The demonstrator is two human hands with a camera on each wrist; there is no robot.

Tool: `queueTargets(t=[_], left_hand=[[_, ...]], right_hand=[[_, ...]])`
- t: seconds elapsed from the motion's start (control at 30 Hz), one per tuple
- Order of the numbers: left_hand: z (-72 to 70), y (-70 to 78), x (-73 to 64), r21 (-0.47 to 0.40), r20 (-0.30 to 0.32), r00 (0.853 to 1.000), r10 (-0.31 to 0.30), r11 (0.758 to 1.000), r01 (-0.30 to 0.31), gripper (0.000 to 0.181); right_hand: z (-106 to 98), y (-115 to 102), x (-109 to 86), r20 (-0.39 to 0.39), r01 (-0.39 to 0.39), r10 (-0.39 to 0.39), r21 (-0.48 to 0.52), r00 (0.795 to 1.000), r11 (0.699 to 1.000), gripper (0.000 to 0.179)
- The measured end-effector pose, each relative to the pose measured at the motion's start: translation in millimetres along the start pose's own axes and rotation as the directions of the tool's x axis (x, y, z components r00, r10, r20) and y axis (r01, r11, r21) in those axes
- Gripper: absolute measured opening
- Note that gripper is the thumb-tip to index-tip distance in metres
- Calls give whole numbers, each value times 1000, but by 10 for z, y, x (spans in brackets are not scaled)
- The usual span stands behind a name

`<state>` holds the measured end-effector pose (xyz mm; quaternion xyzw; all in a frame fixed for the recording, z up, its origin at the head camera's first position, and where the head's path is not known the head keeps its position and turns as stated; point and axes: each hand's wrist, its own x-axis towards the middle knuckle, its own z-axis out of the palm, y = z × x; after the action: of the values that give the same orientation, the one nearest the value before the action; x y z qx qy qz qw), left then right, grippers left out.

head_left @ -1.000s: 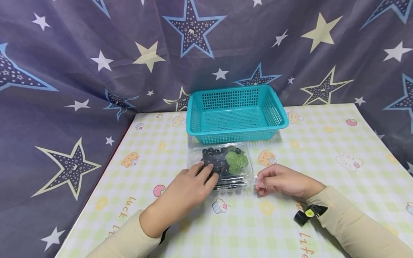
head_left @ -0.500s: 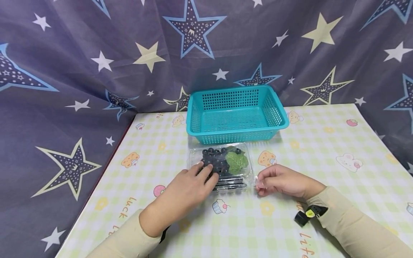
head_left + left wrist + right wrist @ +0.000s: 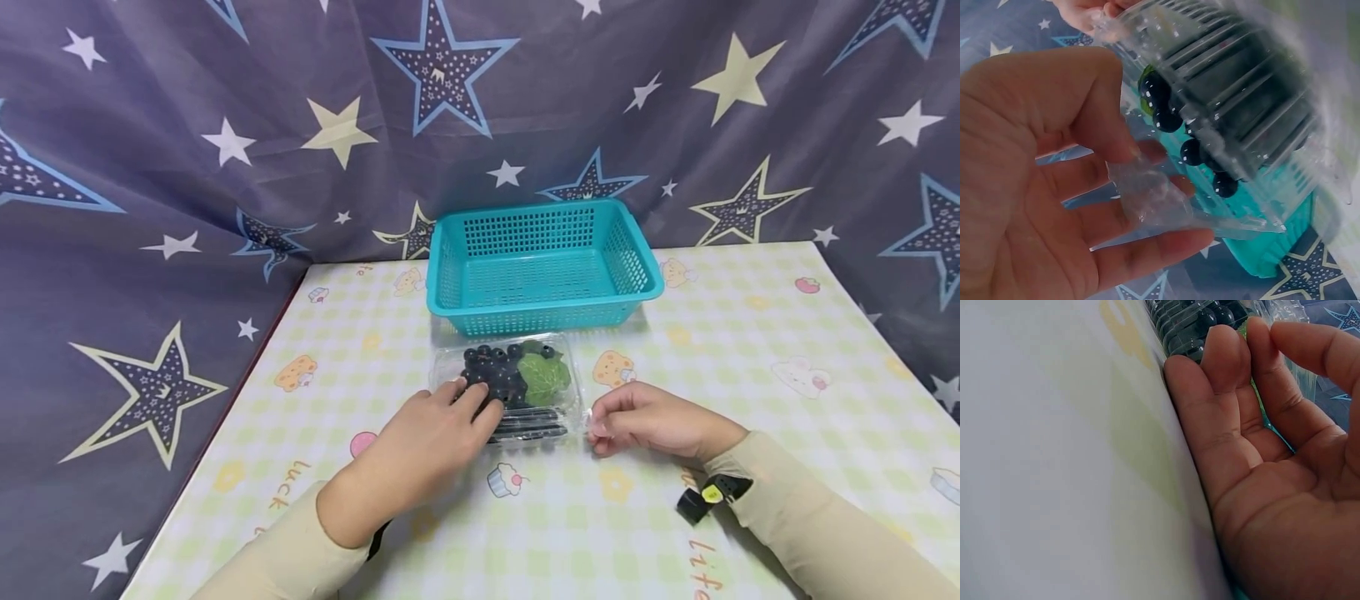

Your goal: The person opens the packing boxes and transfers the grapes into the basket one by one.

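Between the hands lies a clear, ribbed plastic box (image 3: 447, 363), round glossy grapes (image 3: 491, 367) and a veined leaf (image 3: 546, 380) inside. The left hand (image 3: 427, 443), fingers loosely bent and apart, holds its thin flap with the thumb; the right hand (image 3: 656, 421), fingertips together, pinches its edge. Beyond both stands a latticed basket (image 3: 551, 307).

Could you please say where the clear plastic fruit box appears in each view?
Head: fruit box below centre, nearer than the teal basket.
Left wrist: fruit box, centre to upper right, slanted.
Right wrist: fruit box at top, partly behind right hand.
Shared landmark: dark round fruit.
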<state>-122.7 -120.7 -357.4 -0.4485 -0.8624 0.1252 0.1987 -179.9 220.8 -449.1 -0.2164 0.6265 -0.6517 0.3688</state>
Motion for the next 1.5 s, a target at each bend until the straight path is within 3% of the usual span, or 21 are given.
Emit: queueTargets(t=[0.4, 0.67, 0.93, 1.2, 1.5], left_hand=[[-56, -71, 55, 4, -8, 1000, 14, 1000, -14, 34], [-141, -147, 87, -52, 41, 999, 10, 999, -7, 36], [-225, -210, 163, -132, 97, 995, -36, 990, 48, 37], [-278, -289, 265, -166, 64, 994, -85, 982, 94, 35], [-337, -342, 356, -235, 155, 975, -159, 953, 193, 38]], right_hand=[[-3, 24, 10, 4, -4, 4, 18, 1000, 1000, 14], [3, 33, 24, 13, -4, 3, 27, 1000, 1000, 14], [-10, 27, 27, 19, 11, -12, 32, 1000, 999, 15], [-13, 25, 27, 24, 19, -20, 38, 1000, 999, 15], [-7, 5, 20, 29, 17, -18, 39, 999, 999, 14]])
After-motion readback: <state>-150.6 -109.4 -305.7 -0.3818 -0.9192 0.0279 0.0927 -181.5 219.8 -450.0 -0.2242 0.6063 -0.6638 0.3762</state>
